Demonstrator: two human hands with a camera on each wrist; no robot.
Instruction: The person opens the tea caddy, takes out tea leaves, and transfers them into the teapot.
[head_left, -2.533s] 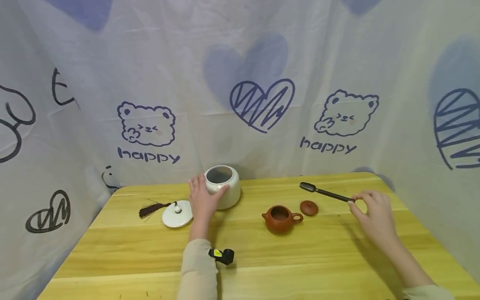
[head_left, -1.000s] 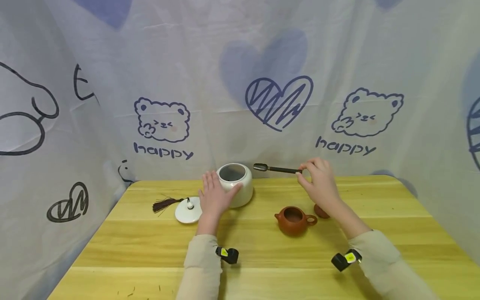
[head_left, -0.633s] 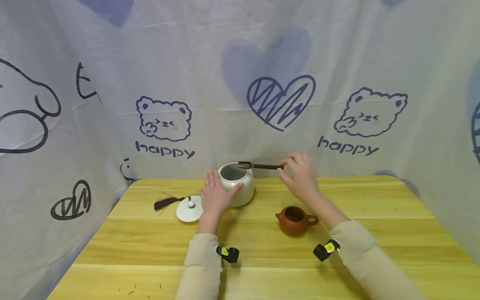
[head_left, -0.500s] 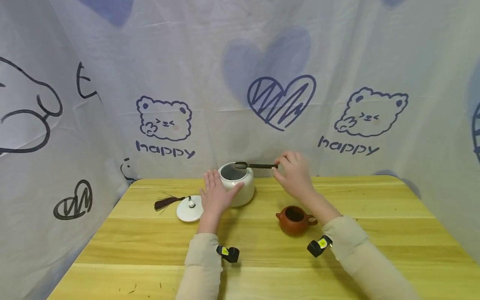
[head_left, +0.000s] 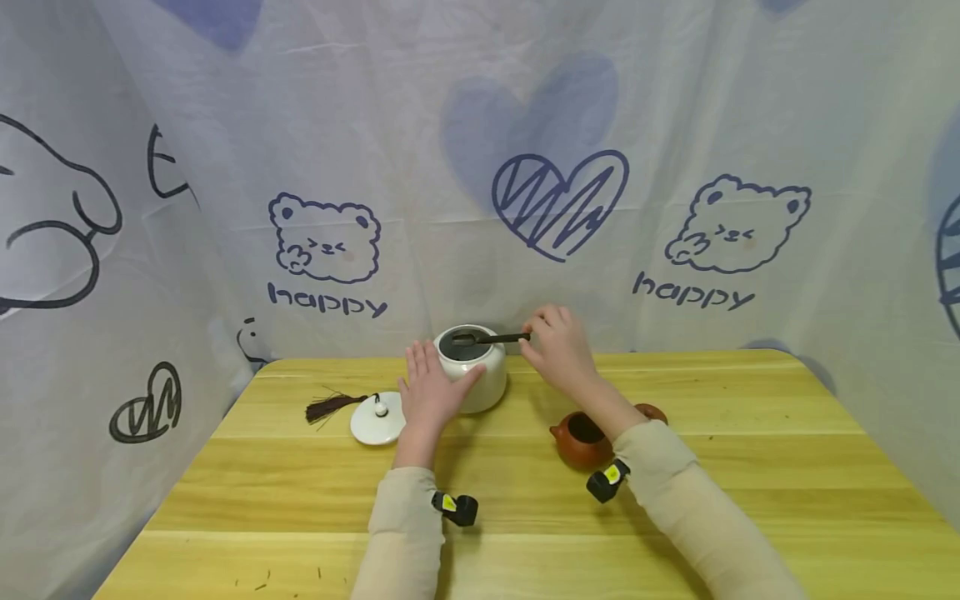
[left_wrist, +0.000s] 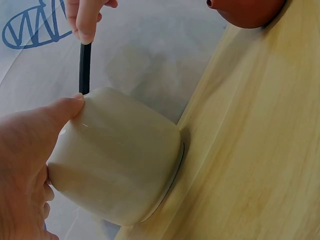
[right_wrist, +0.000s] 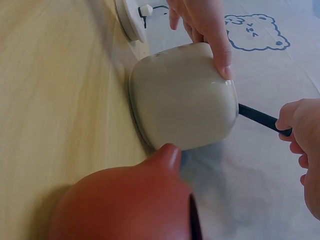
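Observation:
A white ceramic jar (head_left: 483, 385) stands uncovered at the back of the table. My left hand (head_left: 433, 390) holds its left side, thumb across the front near the rim (left_wrist: 75, 102) and fingers on the far side. My right hand (head_left: 557, 350) pinches the end of a dark tea scoop (head_left: 504, 338), also visible in the right wrist view as a black handle (right_wrist: 257, 117). The scoop lies nearly level, its head within the jar's mouth; what it carries cannot be made out. Below my right forearm sits a reddish-brown teapot (head_left: 579, 446), uncovered, its handle hidden by the sleeve.
A white jar lid (head_left: 375, 425) with a dark tassel (head_left: 330, 407) lies left of the jar. The small brown teapot lid (head_left: 651, 412) is partly visible behind my right arm. Dark bits (head_left: 262, 582) lie on the wooden table (head_left: 300, 508). A printed cloth (head_left: 450, 208) hangs close behind.
My right hand has carried the tea scoop leftwards from the table's right side, over the jar, and dipped its head into the mouth. My left hand stays on the jar.

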